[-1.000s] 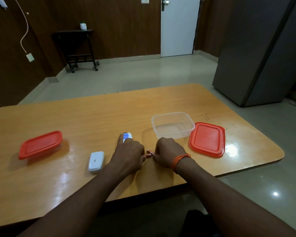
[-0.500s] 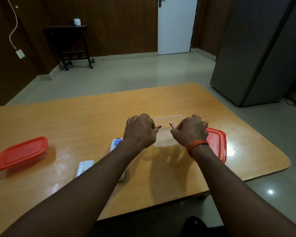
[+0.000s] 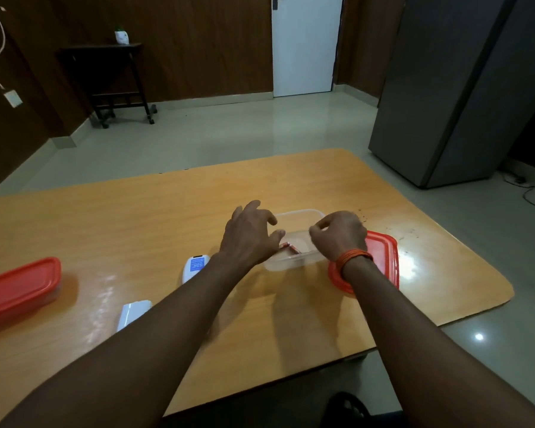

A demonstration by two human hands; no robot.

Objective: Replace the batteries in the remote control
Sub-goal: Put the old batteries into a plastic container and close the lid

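Brown panelled walls and a pale floor surround the orange wooden bench (image 3: 136,217). Over the clear plastic tub (image 3: 300,264), the left hand (image 3: 249,234) has its fingers (image 3: 272,218) spread wide and empty; the right hand (image 3: 340,234) hovers with fingers loosely curled, gripping nothing visible. Two small red batteries (image 3: 289,247) lie inside the tub, apparently the discarded ones. Its red lid (image 3: 383,257) sits just beside. Nearer, the white remote control (image 3: 195,267) lies back-up, its loose white cover (image 3: 133,313) apart. Fresh batteries, probably in the closed red-lidded box (image 3: 19,288), remain to fit.
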